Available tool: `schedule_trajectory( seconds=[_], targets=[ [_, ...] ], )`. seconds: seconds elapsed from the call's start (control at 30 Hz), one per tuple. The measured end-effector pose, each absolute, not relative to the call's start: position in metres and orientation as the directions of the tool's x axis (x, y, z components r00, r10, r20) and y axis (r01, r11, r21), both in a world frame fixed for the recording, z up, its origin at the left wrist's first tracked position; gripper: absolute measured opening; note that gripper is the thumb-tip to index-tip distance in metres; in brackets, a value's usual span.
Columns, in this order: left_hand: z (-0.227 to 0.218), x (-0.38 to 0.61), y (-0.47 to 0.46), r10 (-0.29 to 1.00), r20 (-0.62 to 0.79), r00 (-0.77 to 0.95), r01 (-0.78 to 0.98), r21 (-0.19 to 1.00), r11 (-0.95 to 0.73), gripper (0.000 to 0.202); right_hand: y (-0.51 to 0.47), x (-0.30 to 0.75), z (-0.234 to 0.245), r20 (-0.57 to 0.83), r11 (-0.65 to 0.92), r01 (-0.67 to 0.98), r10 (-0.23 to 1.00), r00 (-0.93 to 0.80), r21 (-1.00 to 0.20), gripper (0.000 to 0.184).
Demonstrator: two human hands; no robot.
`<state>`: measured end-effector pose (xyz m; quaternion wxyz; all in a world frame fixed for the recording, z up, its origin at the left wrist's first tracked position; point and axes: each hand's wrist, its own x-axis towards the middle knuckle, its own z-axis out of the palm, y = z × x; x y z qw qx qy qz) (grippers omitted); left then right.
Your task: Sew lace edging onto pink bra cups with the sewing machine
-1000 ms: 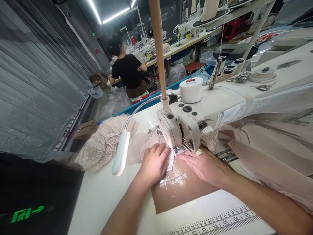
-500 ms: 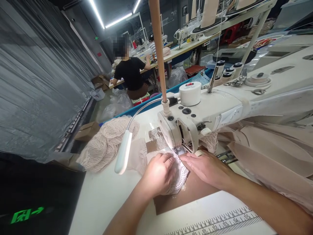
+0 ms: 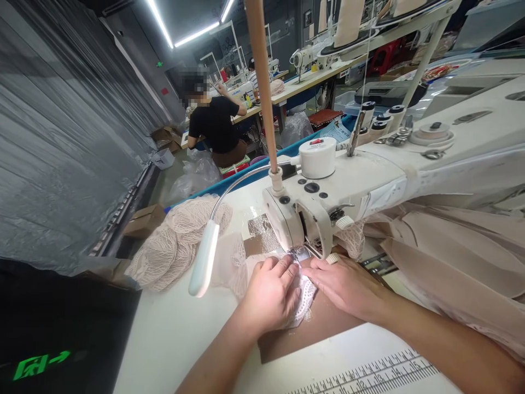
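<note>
A piece of white-pink lace fabric (image 3: 306, 295) lies under the needle area of a sewing machine (image 3: 289, 219), its scalloped edge toward me. My left hand (image 3: 273, 293) rests on top of it with bent fingers pressed together, fingertips close to the presser foot, covering much of the lace. On the other side, my right hand (image 3: 348, 287) lies flat with fingers stretched out, its fingertips at the right edge of the lace. Its thumb is hidden. Both hands are over a brown plate (image 3: 283, 345) on the machine table.
Stacked beige lace pieces (image 3: 164, 251) lie at the left, behind a gooseneck lamp (image 3: 204, 260). Beige fabric (image 3: 447, 246) is heaped at the right, beyond my right arm. A printed ruler (image 3: 369, 377) runs along the front. Another person (image 3: 215, 126) sits at a machine further back.
My left hand has moved slightly up and right toward the needle, covering more of the lace. My right hand stays almost in place. The person behind has raised a hand.
</note>
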<state>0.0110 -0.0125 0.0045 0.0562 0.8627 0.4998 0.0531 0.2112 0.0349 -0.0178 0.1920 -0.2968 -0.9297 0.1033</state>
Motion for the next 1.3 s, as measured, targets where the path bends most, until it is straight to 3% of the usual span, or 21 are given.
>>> schedule_trajectory(
  seconds=[0.17, 0.43, 0.57, 0.7, 0.9, 1.03, 1.2, 1.3],
  targets=[
    [0.001, 0.006, -0.007, 0.873, 0.009, 0.487, 0.859, 0.179, -0.480, 0.049, 0.035, 0.211, -0.020, 0.280, 0.798, 0.536, 0.601, -0.749, -0.276, 0.028],
    [0.025, 0.007, -0.020, 0.840, -0.073, 0.537, 0.818, 0.287, -0.498, 0.057, 0.037, 0.212, -0.026, 0.287, 0.767, 0.520, 0.630, -0.722, -0.375, 0.033],
    [0.027, 0.013, -0.028, 0.838, -0.070, 0.542, 0.808, 0.320, -0.495, 0.022, 0.037, 0.213, -0.022, 0.278, 0.751, 0.502, 0.638, -0.718, -0.428, 0.032],
    [0.020, 0.006, -0.022, 0.887, -0.041, 0.460, 0.778, 0.499, -0.381, 0.023, 0.037, 0.214, -0.018, 0.284, 0.752, 0.477, 0.630, -0.722, -0.455, 0.034],
    [0.015, -0.011, -0.009, 0.919, -0.160, 0.359, 0.634, 0.764, -0.115, 0.028, 0.036, 0.204, -0.018, 0.282, 0.754, 0.492, 0.634, -0.720, -0.435, 0.031],
    [0.007, -0.009, -0.009, 0.930, -0.161, 0.330, 0.576, 0.815, -0.063, 0.031, 0.038, 0.199, -0.023, 0.256, 0.702, 0.519, 0.684, -0.683, -0.488, 0.016],
    [0.003, -0.006, -0.009, 0.945, -0.113, 0.308, 0.571, 0.816, -0.088, 0.034, 0.040, 0.206, -0.024, 0.262, 0.664, 0.420, 0.678, -0.686, -0.618, 0.037],
    [0.001, -0.007, -0.009, 0.943, -0.127, 0.309, 0.519, 0.853, -0.055, 0.035, 0.040, 0.208, -0.020, 0.228, 0.659, 0.405, 0.660, -0.716, -0.633, 0.024]
  ],
)
